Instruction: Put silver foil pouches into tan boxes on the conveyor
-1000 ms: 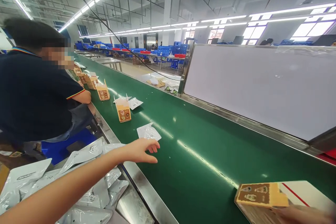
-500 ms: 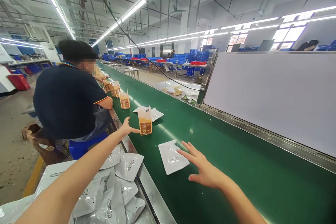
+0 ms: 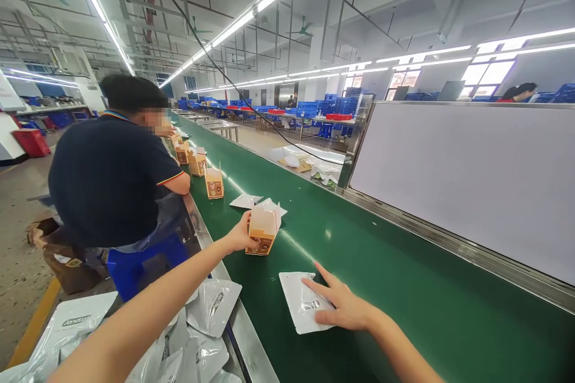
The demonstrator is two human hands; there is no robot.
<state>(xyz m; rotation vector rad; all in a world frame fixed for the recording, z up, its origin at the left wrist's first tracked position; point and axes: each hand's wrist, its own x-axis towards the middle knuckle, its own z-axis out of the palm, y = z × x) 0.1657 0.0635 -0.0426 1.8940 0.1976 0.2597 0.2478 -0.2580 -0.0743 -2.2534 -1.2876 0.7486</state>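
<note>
My left hand (image 3: 239, 235) is wrapped round the left side of an orange-brown carton (image 3: 263, 233) whose top flaps stand up. The carton is tilted a little on the green conveyor belt (image 3: 359, 263). Beneath the fingers of my right hand (image 3: 344, 302) lies a white pouch (image 3: 302, 305), flat on the belt. Those fingers are spread and touch its right part, with no grip closed round it. More white pouches (image 3: 245, 200) rest just behind the carton.
A pile of white pouches (image 3: 214, 305) fills the tray left of the belt's metal edge (image 3: 256, 341). Further up the belt stand several open cartons (image 3: 214, 182). A co-worker (image 3: 108, 167) sits at left on a blue stool (image 3: 144, 263). A pale panel (image 3: 462, 185) borders the far side.
My left hand has closed on the carton, which has shifted right and tilted. My right hand has come down onto the pouch on the belt. The view has shifted slightly.
</note>
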